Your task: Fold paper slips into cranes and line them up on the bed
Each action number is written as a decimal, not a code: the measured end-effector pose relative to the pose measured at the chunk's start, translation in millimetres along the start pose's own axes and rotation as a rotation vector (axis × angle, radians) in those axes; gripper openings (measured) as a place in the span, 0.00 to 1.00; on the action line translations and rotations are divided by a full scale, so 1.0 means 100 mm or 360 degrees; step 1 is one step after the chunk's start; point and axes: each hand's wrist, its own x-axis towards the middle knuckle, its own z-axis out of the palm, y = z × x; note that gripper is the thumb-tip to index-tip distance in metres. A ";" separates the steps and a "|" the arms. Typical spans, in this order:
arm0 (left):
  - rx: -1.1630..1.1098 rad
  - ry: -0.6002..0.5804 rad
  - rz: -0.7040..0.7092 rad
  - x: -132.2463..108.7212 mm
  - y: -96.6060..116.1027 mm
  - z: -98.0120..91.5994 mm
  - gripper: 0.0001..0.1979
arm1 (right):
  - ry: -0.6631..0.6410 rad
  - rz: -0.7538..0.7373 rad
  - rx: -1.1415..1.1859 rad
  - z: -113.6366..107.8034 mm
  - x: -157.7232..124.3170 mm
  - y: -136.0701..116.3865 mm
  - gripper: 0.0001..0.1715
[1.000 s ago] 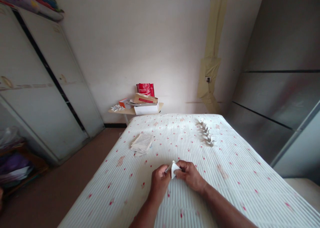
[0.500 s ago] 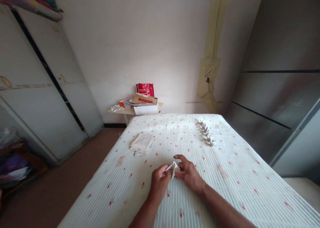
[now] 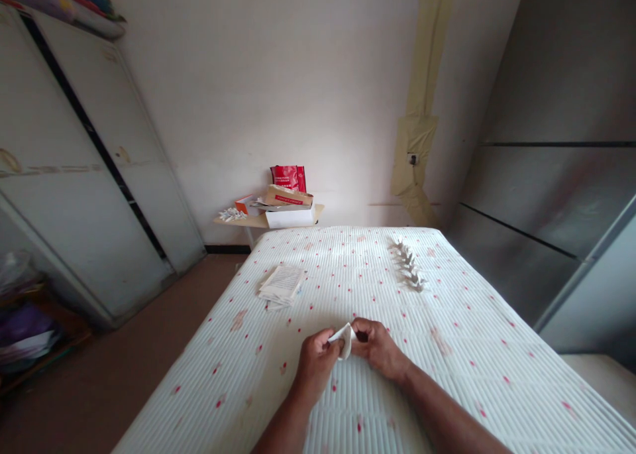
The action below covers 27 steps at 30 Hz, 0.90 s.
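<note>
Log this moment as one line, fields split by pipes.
left hand: holding folded paper | right hand: at the paper's right edge | paper stack: on bedcover, left | small folded shapes: in row, right

The left hand (image 3: 317,353) and right hand (image 3: 378,348) partly hide the folded paper (image 3: 348,338). Print on the stacked sheets (image 3: 283,282) is too small to read. The bottom edge crops both forearms (image 3: 285,421). Rolled stuff (image 3: 59,6) at upper left, perhaps bedding, is cut off.

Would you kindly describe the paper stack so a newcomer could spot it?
Find the red-spotted bed cover. On its left side, beyond the left hand, sits the paper stack. Unlike the folded paper shapes on the right, it lies flat, printed lines showing.
</note>
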 end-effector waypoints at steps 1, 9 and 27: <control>0.0007 -0.0004 0.0003 0.00 0.00 0.00 0.10 | -0.0012 0.0015 0.0012 0.00 0.00 0.01 0.16; 0.0154 0.0082 0.0052 0.00 0.05 -0.01 0.18 | -0.0123 0.0037 0.0051 -0.02 -0.01 -0.01 0.14; 0.0181 0.0068 0.0137 -0.03 0.02 0.00 0.12 | -0.0149 0.0116 0.0042 0.01 0.01 -0.04 0.13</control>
